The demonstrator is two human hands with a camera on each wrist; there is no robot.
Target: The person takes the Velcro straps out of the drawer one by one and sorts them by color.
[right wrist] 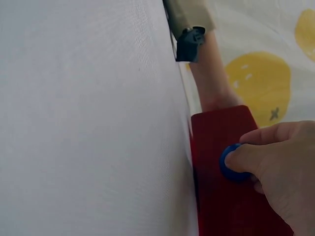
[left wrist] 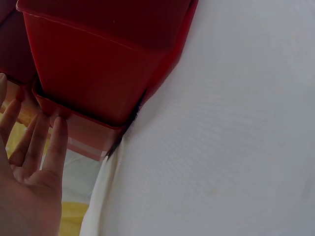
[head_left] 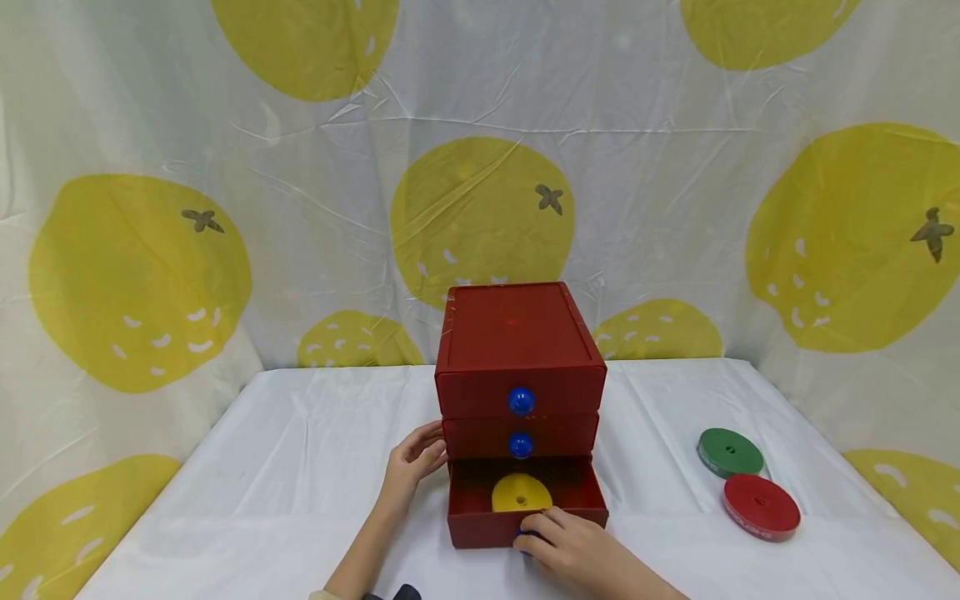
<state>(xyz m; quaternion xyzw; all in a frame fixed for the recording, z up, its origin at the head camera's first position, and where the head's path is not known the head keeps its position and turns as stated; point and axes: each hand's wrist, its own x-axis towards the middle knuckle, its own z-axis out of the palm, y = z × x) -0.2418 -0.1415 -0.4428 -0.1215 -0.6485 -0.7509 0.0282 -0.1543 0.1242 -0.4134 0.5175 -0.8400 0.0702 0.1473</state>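
Observation:
A red three-drawer cabinet stands on the table, its bottom drawer pulled out. Inside that drawer lies a yellow disc-like roll, its front edge hidden by the drawer front. My right hand pinches the bottom drawer's blue knob between thumb and fingers, as the right wrist view shows. At the cabinet's left side, my left hand touches the wall with extended fingers. The upper two drawers are closed, each with a blue knob.
On the table's right side, a green roll and a red roll lie flat, close together. White cloth covers the table. A curtain with yellow fruit prints hangs behind the cabinet.

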